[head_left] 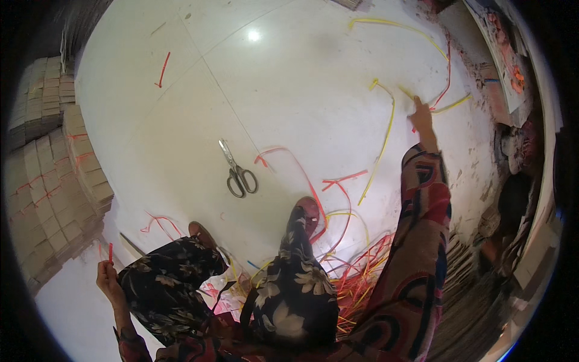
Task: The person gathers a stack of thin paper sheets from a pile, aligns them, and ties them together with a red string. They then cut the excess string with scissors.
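Pinching a red strip in our left hand at the frame's lower left, we had best meet the yellow strip at upper right fingertips-first with our right hand, whose grip we cannot tell.

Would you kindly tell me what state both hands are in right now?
Left hand: closed, holding a red strip.
Right hand: at a yellow strip; whether gripping cannot be told.
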The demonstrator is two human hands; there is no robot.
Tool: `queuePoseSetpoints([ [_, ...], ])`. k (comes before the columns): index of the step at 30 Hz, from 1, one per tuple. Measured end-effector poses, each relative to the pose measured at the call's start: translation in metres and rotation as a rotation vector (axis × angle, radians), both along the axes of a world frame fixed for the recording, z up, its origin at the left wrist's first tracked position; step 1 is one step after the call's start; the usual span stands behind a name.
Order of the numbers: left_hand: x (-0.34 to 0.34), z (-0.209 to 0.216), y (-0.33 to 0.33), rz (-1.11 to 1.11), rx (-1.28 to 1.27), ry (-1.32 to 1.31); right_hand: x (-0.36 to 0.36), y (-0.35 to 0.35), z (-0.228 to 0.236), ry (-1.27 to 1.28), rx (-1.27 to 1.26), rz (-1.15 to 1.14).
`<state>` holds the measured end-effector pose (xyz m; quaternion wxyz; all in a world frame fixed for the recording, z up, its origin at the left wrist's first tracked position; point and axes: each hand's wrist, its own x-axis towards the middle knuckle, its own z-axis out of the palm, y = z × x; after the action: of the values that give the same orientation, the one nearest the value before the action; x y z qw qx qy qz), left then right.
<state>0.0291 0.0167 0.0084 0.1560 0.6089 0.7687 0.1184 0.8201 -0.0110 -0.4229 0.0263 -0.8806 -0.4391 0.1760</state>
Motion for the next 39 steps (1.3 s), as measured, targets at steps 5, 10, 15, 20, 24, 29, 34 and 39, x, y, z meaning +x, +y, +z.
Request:
queuePoseSetpoints([
  [5,-0.014,0.005,-0.009,0.051,0.024,-0.01,-0.109,-0.094,-0.009,-0.113,0.318,0.327],
  [10,-0.019,-0.002,-0.004,0.028,0.027,0.035,-0.272,-0.3,0.068,0.298,-0.192,0.271],
  [15,-0.023,0.001,-0.009,0.093,0.012,0.016,-0.251,-0.203,0.104,0.487,-0.603,0.099],
  [20,-0.025,0.0,0.002,0.086,-0.007,-0.029,-0.171,0.046,0.085,-0.187,0.397,0.371],
  [24,-0.02,0.003,0.006,0.088,-0.017,-0.031,-0.138,0.191,0.049,-0.02,0.157,0.15],
  [29,-0.028,0.002,-0.003,0.185,-0.014,0.034,-0.115,0.251,0.02,0.001,0.057,0.048],
  [34,-0.035,0.012,-0.015,0.232,-0.035,0.104,-0.129,0.255,0.03,-0.144,-0.169,0.155],
  [39,-0.033,0.01,-0.01,0.219,-0.047,0.109,-0.068,0.228,-0.003,-0.22,0.044,0.428],
])
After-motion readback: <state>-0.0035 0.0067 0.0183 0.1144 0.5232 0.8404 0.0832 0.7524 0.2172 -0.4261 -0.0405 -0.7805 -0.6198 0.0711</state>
